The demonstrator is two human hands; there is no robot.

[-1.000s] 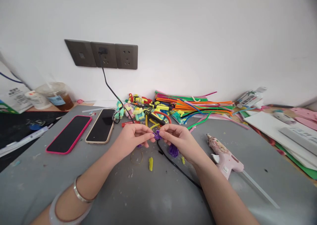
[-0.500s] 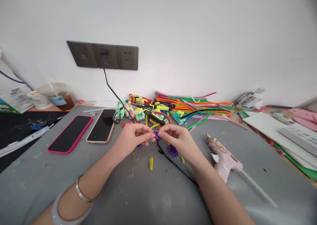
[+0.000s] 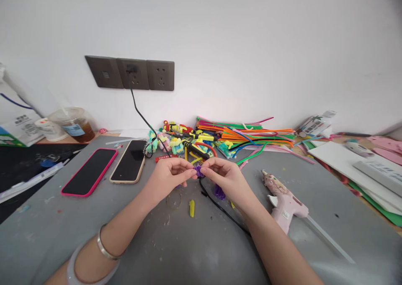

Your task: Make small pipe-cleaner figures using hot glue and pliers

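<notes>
Between my fingertips, at the middle of the view, is a small piece of purple pipe cleaner (image 3: 199,171), bent into a compact shape. My left hand (image 3: 171,174) pinches it from the left, thumb against fingers. From the right, my right hand (image 3: 223,175) pinches the same piece. The fingers hide much of its form. Partly behind my right hand lies a ribbed purple piece (image 3: 219,191) on the grey table mat (image 3: 188,251). A short yellow piece (image 3: 191,208) lies nearer to me, beside a thin ring (image 3: 173,200).
A pink glue gun (image 3: 284,203) with a glue stick lies at right, its black cable (image 3: 226,211) passing under my right arm. Two phones, one pink-edged (image 3: 89,172), one beige-edged (image 3: 129,161), lie left. Pipe cleaners (image 3: 251,132) and pliers (image 3: 196,148) lie behind; a drink cup (image 3: 75,126) stands far left.
Both hands keep their pinch on the purple pipe cleaner, which has turned slightly between the fingertips. The whole view has shifted a little with my head.
</notes>
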